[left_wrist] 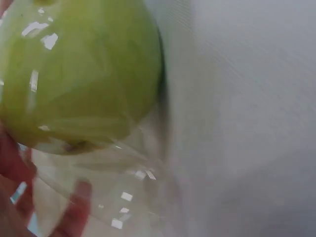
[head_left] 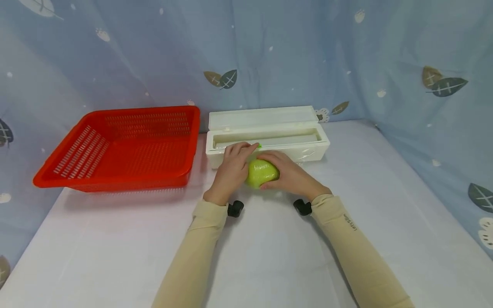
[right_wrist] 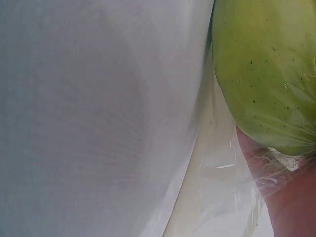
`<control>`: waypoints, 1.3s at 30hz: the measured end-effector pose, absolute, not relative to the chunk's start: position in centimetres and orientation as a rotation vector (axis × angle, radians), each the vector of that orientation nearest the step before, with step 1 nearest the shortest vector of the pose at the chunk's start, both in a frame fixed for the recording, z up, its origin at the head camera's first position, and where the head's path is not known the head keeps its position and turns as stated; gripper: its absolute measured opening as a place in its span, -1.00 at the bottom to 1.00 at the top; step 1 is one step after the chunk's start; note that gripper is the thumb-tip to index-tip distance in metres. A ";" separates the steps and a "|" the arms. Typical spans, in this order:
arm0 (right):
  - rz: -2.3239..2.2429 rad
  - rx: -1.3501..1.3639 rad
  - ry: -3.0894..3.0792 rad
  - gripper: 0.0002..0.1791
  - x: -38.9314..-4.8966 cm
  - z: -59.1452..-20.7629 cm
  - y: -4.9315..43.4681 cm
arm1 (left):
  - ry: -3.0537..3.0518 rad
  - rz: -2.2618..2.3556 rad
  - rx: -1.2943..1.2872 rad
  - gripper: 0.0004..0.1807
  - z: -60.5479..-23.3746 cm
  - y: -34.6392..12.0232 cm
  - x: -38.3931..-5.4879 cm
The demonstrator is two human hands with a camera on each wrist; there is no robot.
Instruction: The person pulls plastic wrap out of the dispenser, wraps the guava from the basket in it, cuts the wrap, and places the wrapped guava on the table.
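Hands point(head_left: 230, 171) point(head_left: 292, 173) flank green fruit point(head_left: 262, 172) that possibly touches the box edge point(head_left: 302, 148).

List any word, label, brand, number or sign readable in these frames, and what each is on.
"Lets", on the right sleeve; the letters after it are too small and blurred to read.
No lettering can be made out on the white box, green fruit or red basket.

One fruit point(head_left: 262, 173); one basket point(head_left: 115, 185), one box point(head_left: 311, 153)

Clear film point(right_wrist: 271, 178) wraps green fruit point(right_wrist: 269, 74); a grip point(right_wrist: 294, 205) shows below; pale surface point(right_wrist: 89, 118) left.
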State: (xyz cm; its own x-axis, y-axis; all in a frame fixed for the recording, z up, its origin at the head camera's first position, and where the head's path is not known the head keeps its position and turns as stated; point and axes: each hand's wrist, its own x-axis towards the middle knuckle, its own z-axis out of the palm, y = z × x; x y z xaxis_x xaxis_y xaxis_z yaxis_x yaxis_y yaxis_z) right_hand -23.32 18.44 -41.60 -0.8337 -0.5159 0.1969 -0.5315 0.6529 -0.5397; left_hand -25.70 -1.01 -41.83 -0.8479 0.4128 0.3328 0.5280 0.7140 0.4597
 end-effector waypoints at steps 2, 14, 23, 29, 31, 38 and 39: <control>0.941 0.893 -2.835 -0.12 -23.4 -41.6 18.6 | -2.728 -0.770 -0.734 -0.41 -41.3 -0.7 -25.5; 0.956 0.887 -2.837 -0.12 -23.5 -41.7 18.5 | -2.652 -0.511 -0.627 -0.50 -40.8 0.3 -24.6; 0.956 0.886 -2.851 -0.11 -23.6 -41.8 18.5 | -2.620 -0.504 -0.535 -0.54 -40.8 0.5 -24.5; 0.949 0.889 -2.854 -0.11 -23.7 -41.8 18.5 | -2.659 -0.469 -0.474 -0.53 -40.5 0.3 -24.4; 0.952 0.894 -2.851 -0.11 -23.8 -41.8 18.5 | -2.665 -0.463 -0.462 -0.53 -40.4 0.3 -24.3; 0.956 0.866 -2.865 -0.10 -23.7 -41.8 18.5 | -2.675 -0.436 -0.431 -0.52 -40.2 0.4 -24.2; 0.958 0.861 -2.867 -0.10 -23.7 -41.9 18.6 | -2.678 -0.433 -0.428 -0.52 -40.2 0.4 -24.2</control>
State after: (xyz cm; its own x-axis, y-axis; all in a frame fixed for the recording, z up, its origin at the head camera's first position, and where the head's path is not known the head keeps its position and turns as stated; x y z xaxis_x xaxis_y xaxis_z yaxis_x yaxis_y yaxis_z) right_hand -23.67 18.55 -41.88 -0.8500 -0.4999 0.1661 -0.4993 0.6641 -0.5565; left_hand -24.20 0.43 -40.17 -0.8761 0.2317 0.4228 0.3533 0.9053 0.2359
